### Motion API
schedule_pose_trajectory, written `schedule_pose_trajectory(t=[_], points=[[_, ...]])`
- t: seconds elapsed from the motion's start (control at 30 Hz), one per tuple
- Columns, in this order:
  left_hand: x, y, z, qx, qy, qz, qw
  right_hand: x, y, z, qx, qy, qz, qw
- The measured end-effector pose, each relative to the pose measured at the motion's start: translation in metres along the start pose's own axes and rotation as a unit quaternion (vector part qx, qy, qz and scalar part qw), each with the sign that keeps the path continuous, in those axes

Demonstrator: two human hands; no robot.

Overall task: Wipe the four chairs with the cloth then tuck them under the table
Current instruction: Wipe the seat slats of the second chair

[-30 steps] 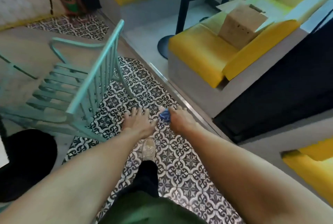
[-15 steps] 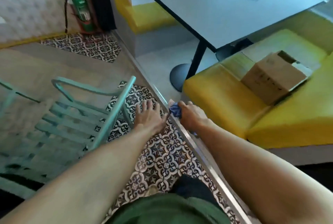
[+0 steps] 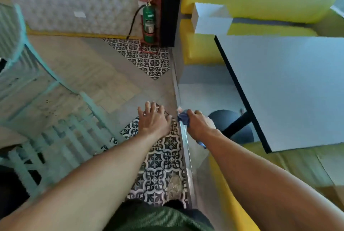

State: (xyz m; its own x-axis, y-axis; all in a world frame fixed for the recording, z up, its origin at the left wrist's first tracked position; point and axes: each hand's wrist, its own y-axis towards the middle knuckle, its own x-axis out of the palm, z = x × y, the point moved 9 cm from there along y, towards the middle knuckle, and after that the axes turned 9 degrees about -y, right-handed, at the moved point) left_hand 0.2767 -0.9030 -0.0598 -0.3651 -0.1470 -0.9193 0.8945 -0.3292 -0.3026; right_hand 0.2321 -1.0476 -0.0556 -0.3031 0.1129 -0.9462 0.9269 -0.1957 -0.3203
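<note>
Chair point(image 3: 37, 119), a mint-green slatted metal one, fills the left side of the view, standing on the floor to the left of both outstretched arms; neither hand touches it. At the far left edge, part of a second chair point(image 3: 11, 31) of the same colour shows, too blurred to tell more. On the right, the grey worktop point(image 3: 290, 89) with a dark edge stands on a black pedestal base point(image 3: 230, 126), with yellow bench seating point(image 3: 201, 42) behind it and more yellow cushion below it. A white box point(image 3: 212, 18) sits on the far bench. The floor point(image 3: 104, 74) is plain beige with patches of black-and-white patterned tile, and a green fire extinguisher point(image 3: 149, 22) stands against the quilted wall. The left hand point(image 3: 154, 119) hangs over the patterned tiles, fingers spread and holding nothing, a ring on one finger. The right hand point(image 3: 199, 122) is just beside it, fingers curled round a bunched blue cloth point(image 3: 183, 119), above the metal strip at the step's edge.
</note>
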Motion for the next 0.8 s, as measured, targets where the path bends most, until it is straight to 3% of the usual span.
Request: schedule_pose_trajectory(t=[0.27, 0.53, 0.67, 0.8], points=[[-0.013, 0.057, -0.08, -0.177, -0.051, 0.017, 0.983, -0.034, 0.115, -0.067, -0.159, -0.029, -0.021, 0.987], [-0.004, 0.109, -0.154, -0.284, -0.138, 0.046, 0.948, -0.025, 0.21, -0.149, -0.268, -0.133, -0.061, 0.952], [-0.007, 0.124, -0.211, -0.36, -0.211, 0.074, 0.906, -0.016, 0.25, -0.228, -0.341, -0.188, -0.081, 0.918], [-0.008, 0.112, -0.275, -0.447, -0.269, 0.123, 0.844, -0.004, 0.256, -0.334, -0.453, -0.245, -0.084, 0.853]])
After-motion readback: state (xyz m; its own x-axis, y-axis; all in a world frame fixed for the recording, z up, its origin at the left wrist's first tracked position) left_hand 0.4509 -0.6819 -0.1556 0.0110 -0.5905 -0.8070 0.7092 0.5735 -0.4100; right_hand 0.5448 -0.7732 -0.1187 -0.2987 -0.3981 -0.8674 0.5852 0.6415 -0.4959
